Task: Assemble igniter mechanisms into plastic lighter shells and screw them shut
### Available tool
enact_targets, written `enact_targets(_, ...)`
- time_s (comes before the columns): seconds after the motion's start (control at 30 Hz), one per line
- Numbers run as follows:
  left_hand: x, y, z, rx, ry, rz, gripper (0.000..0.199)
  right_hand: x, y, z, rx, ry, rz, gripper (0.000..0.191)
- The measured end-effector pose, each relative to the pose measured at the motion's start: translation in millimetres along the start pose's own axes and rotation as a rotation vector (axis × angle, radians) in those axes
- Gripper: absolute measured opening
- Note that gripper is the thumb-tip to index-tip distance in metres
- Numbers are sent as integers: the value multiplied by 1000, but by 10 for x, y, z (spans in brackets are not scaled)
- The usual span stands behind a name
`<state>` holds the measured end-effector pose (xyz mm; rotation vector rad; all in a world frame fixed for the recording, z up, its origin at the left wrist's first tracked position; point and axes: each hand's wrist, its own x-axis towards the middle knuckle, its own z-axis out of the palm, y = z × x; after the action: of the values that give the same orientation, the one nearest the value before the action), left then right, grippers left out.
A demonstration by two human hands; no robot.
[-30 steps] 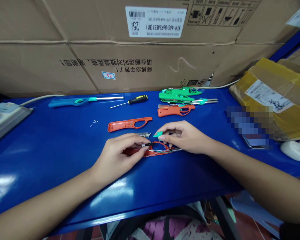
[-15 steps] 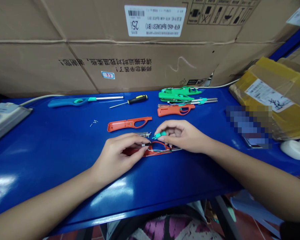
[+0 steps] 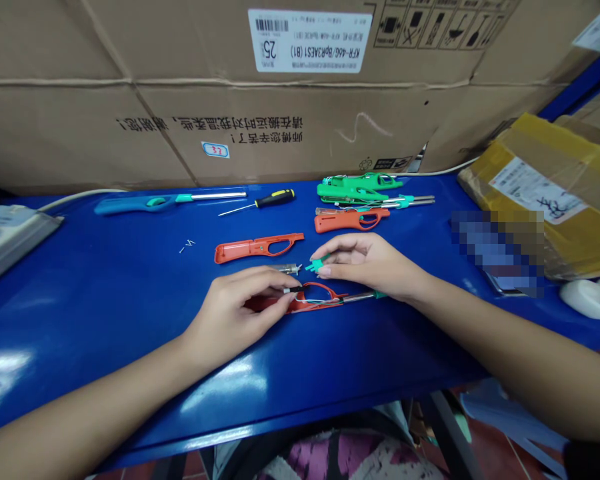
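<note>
My left hand (image 3: 247,303) pinches a small black-and-white cylindrical part (image 3: 293,289) and rests over an orange lighter shell half (image 3: 325,305) with thin wires and a metal tube in it. The shell's left end is hidden under the palm. Between thumb and fingers, my right hand (image 3: 355,259) holds a small green trigger piece (image 3: 314,265), just above the shell's loop. A clear fuel tank (image 3: 291,269) lies behind my left fingers, partly covered. Farther back is the other orange shell half (image 3: 257,248), its hollow side up.
Behind lie a black-and-yellow screwdriver (image 3: 275,199), a blue lighter (image 3: 140,204), green lighters (image 3: 353,191) and an orange lighter body (image 3: 350,221). Several tiny screws (image 3: 187,246) are at left. A power strip (image 3: 17,233), a taped box (image 3: 545,187) and a blurred phone-like object (image 3: 495,253) flank the table.
My right hand has lifted slightly and shifted a little right, turning the green trigger piece and uncovering more of the metal tube. My left hand has stayed in place.
</note>
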<state>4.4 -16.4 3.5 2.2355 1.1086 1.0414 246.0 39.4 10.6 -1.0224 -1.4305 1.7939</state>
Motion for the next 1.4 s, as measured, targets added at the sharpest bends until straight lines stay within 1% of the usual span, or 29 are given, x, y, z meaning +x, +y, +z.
enact_targets(0.13, 4, 9, -6, 2, 1, 5, 12, -2, 3, 2, -34, -6, -54, 32)
enact_targets(0.3, 13, 15, -4, 20, 11, 16, 13, -27, -21, 30, -168, -37, -40, 24)
enact_targets(0.4, 9, 7, 2, 24, 17, 18, 14, -41, -15, 54, -253, -51, -45, 23)
enact_targets(0.57, 1, -6, 6, 22, 22, 29, 13, -38, -6, 53, -391, -44, -150, 20)
enact_targets(0.6, 0, -8, 6, 22, 22, 30, 14, -36, -10, 48, -408, -41, -151, 19)
enact_targets(0.73, 0, -5, 3, 20, 12, 26, 15, -38, -39, 34, -389, -66, -39, 22)
enact_targets(0.83, 3, 3, 3, 16, 15, 20, 14, -45, -56, 39, -381, -54, 1, 23)
enact_targets(0.93, 6, 12, 3, 14, 24, 18, 12, -52, -68, 48, -369, -41, 18, 22)
enact_targets(1.17, 10, 22, 9, 19, 34, 28, 13, -66, -78, 51, -383, -101, 36, 19)
enact_targets(1.4, 8, 13, 34, -10, 49, 45, 13, -56, -41, 92, -300, -97, 53, 17)
